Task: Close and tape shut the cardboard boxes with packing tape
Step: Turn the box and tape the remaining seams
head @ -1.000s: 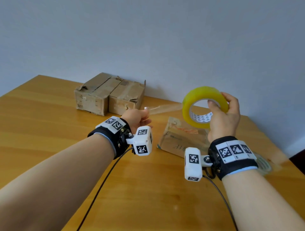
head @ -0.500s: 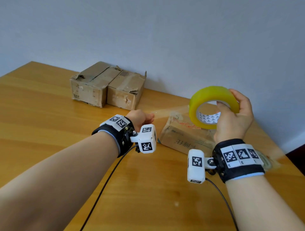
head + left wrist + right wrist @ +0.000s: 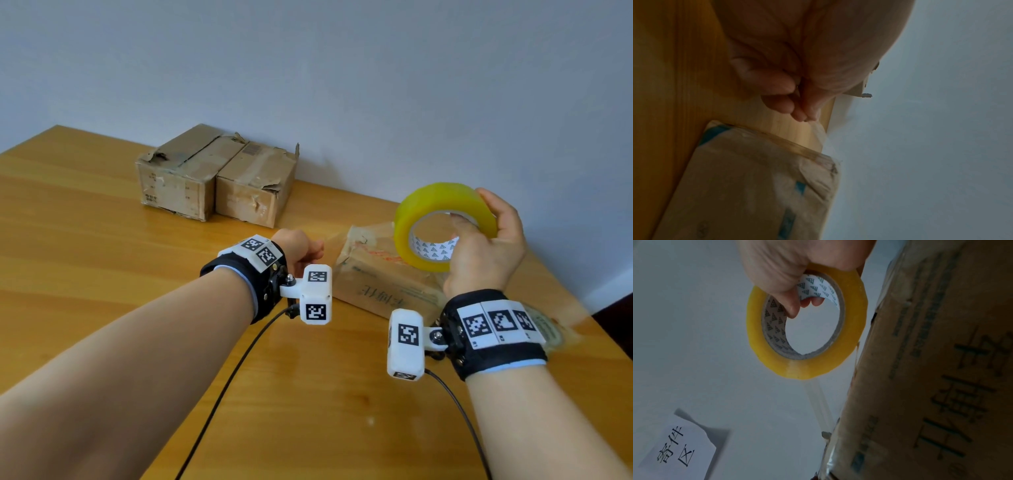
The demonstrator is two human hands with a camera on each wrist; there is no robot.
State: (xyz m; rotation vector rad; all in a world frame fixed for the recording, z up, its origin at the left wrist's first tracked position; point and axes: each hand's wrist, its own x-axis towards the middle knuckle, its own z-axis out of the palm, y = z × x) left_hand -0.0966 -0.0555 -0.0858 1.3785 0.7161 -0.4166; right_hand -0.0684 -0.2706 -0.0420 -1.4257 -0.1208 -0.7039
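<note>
Glossy wooden table (image 3: 102, 267); worn cardboard boxes (image 3: 219, 178).

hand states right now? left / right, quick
Left hand: fingers curled, pinching the free end of the clear tape strip.
Right hand: closed round the yellow tape roll, fingers through its core, held above the flat box.

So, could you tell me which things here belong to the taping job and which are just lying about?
Job: roll in right hand; strip pinched by left hand; flat box; back-left box; back-right box.
Lying about: paper sign on wall.
</note>
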